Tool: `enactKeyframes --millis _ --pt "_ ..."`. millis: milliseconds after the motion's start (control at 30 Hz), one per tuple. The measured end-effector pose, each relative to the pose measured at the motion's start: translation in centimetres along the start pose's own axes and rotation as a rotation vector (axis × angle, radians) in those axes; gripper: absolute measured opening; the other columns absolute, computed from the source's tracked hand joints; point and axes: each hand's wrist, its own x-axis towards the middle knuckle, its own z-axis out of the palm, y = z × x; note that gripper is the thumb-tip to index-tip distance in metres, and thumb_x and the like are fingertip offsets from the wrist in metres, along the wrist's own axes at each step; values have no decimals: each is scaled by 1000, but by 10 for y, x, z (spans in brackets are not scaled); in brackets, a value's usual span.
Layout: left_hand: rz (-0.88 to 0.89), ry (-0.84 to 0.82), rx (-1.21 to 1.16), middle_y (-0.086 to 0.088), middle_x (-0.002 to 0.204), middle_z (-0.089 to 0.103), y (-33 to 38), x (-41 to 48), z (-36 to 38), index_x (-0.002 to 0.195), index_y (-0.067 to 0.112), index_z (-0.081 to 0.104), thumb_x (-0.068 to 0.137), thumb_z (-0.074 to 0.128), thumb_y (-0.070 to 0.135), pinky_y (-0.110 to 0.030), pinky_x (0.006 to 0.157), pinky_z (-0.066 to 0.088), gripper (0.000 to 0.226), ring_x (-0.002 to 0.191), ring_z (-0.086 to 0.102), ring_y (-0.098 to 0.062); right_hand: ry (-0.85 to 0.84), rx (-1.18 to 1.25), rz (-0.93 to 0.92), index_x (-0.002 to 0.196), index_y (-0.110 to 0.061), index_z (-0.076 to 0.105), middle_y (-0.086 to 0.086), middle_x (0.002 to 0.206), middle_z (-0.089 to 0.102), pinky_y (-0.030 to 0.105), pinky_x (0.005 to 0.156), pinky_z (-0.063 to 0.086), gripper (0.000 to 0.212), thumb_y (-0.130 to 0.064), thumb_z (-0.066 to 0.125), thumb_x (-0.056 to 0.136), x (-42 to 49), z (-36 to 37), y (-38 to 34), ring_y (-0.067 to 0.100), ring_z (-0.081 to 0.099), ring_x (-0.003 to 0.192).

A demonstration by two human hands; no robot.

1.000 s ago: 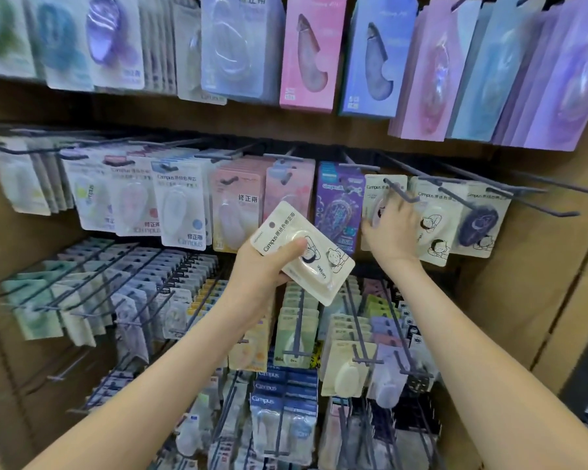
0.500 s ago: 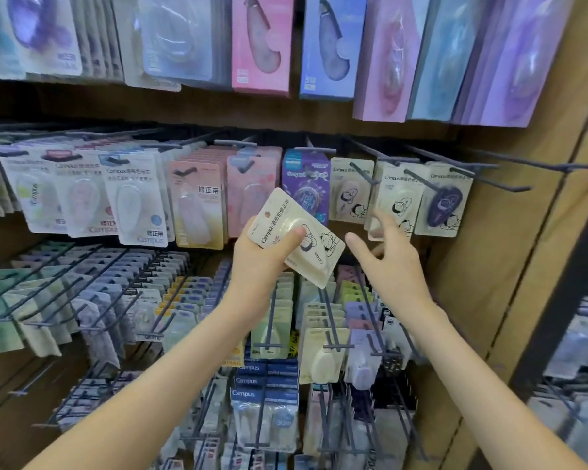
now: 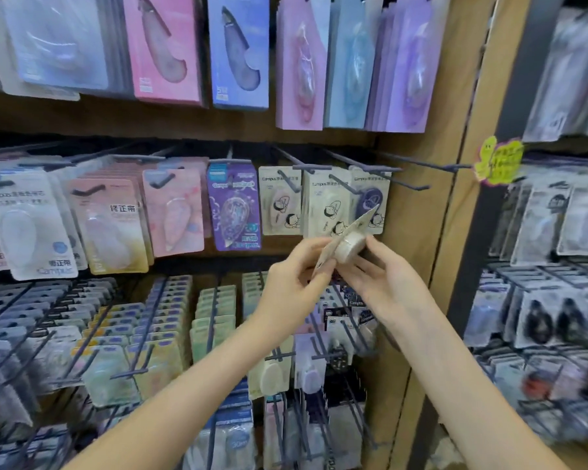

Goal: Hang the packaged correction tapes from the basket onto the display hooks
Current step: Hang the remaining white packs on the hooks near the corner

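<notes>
Cream card with a clear blister: the packaged correction tape (image 3: 349, 245) is in mid-air between your two hands, in front of the middle row and off every hook. It is turned nearly edge-on to the camera and tilted, with the top corner pointing up and right and the blister bulging toward your right side.

Your left hand (image 3: 294, 283) has its grip closed on the lower edge of the card, thumb and forefinger pinching it. Your right hand (image 3: 386, 281) has its grip on the blister, with the thumb on the upper side and the fingers (image 3: 348, 270) curled underneath. Both forearms come up from the bottom of the frame.

Just behind the pack's top corner hang three matching packs:
- Two cream cartoon packs (image 3: 326, 206), side by side on their hooks.
- One navy pack (image 3: 370, 198), to their right and partly hidden by the raised corner.

To the left in the same row are a purple pack (image 3: 233, 206), then pink packs (image 3: 174, 212) and white ones, which are blurred.

Bare display hooks (image 3: 421, 161) stick out at the right end of this row, near the wooden side panel (image 3: 413, 249). A yellow-green tag (image 3: 498, 161) is stuck on the post beyond it.

The top row holds large pink, blue and lilac packs. The lower rows hold small refill packs, densely hung. The neighbouring bay on the far right is too blurred to read.
</notes>
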Motion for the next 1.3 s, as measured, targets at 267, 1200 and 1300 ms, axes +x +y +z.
enactKeyframes --millis 267,1200,1300 --pt "55 -252 177 27 110 62 1 9 0 130 33 48 95 61 14 -9 84 44 42 99 59 14 -149 -570 -472 146 -49 28 -9 145 45 40 102 48 78 -36 72 82 -5 -5 5 11 52 126" --pt "-85 -359 204 24 127 50 22 10 -28 136 44 39 88 66 40 -23 109 38 55 122 46 8 -67 -990 -740 146 -38 27 -15 145 36 28 107 38 76 -30 72 85 -13 1 0 4 39 131" --pt "-25 -308 226 22 98 63 16 -3 -13 125 44 43 92 65 26 -12 78 48 43 89 61 10 -118 -706 -437 145 -46 26 -6 148 39 41 100 49 74 -36 70 86 -16 -7 6 10 53 123"
